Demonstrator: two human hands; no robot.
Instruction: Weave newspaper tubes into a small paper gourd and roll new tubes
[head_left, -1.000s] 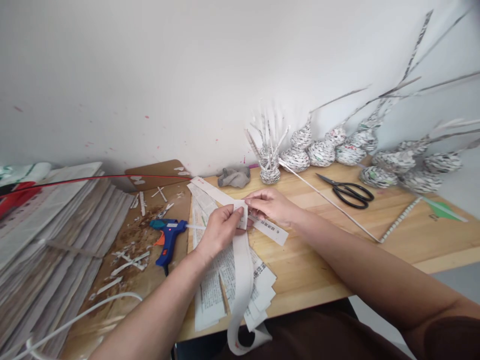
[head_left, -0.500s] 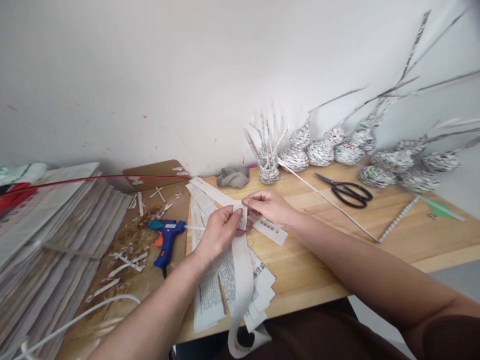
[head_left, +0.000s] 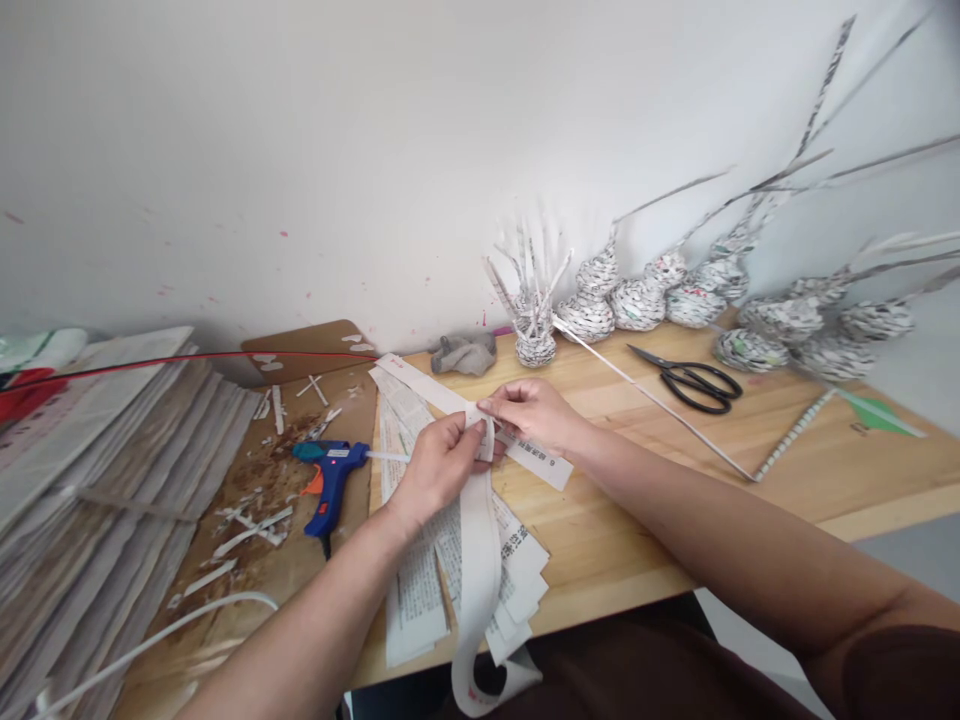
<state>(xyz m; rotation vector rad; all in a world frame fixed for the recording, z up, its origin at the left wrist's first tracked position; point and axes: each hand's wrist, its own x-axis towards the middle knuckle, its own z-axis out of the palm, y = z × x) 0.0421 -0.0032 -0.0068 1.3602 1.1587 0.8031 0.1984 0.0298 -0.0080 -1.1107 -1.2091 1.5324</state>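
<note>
My left hand (head_left: 442, 455) is closed on a folded paper strip (head_left: 478, 530), its thumb pressing the fold flat. One end of the strip hangs in a loop past the table's front edge. Touching the top corner of that fold, my right hand (head_left: 529, 412) pinches the paper between thumb and fingertips. A printed strip end (head_left: 536, 460) sticks out to the right beneath my right hand. Under both hands lie fanned-out newspaper strips (head_left: 416, 590) on the wooden table (head_left: 622, 540).
A blue glue gun (head_left: 330, 485) lies left on a stained board with paper scraps. Stacked newspapers (head_left: 150, 480) stand far left. Black scissors (head_left: 694, 383) lie to the right. Woven paper gourds (head_left: 637, 305) line the wall, beside a small woven piece (head_left: 535, 345) with upright paper sticks.
My right fingertips have shifted slightly left along the top of the fold. My left hand keeps its hold, and the whole view has moved a little.
</note>
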